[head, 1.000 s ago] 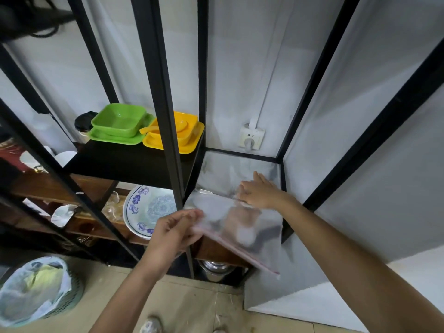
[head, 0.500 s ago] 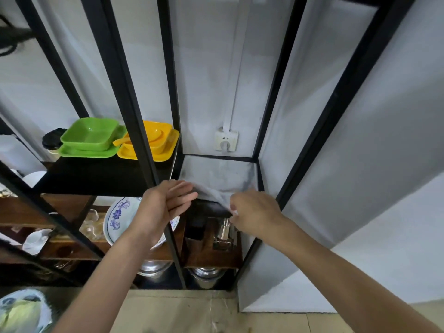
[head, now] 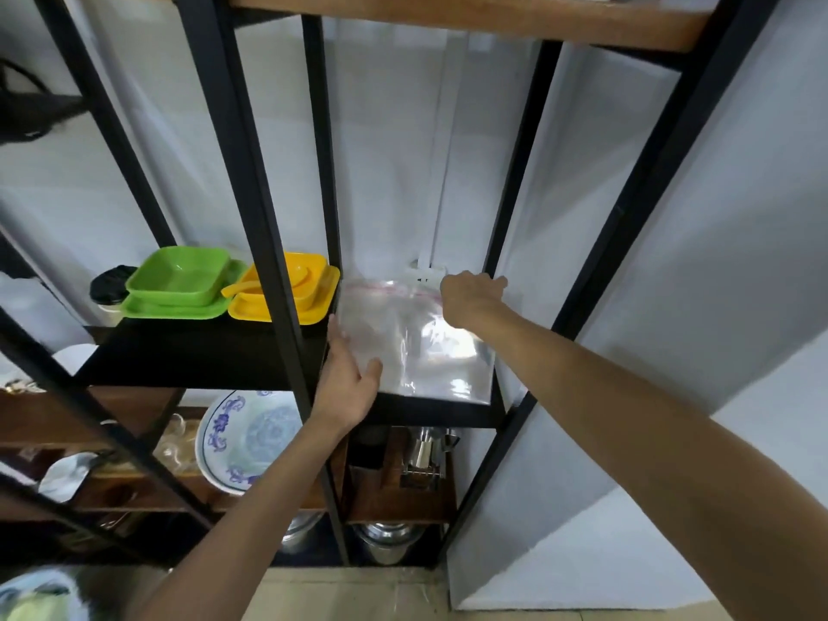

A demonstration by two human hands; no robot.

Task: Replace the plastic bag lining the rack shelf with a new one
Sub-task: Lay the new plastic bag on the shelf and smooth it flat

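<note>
A clear plastic bag [head: 416, 347] with a red zip strip along its far edge lies flat on the black rack shelf [head: 430, 410] in the right-hand bay. My left hand [head: 351, 383] rests flat on the bag's near left corner, fingers spread. My right hand [head: 470, 298] reaches to the bag's far right corner, by the rear post; whether it pinches the bag I cannot tell.
Green dishes [head: 179, 284] and yellow dishes [head: 286, 291] sit on the black shelf to the left. A blue-patterned plate [head: 248, 441] and metal cups [head: 425, 454] stand on lower wooden shelves. A wall socket [head: 423, 273] is behind the bag. Black rack posts [head: 251, 195] frame the bay.
The bag, held up in front of the shelf a second ago, now lies spread on it. Both hands moved onto it, the right to the back corner. The view tilted upward.
</note>
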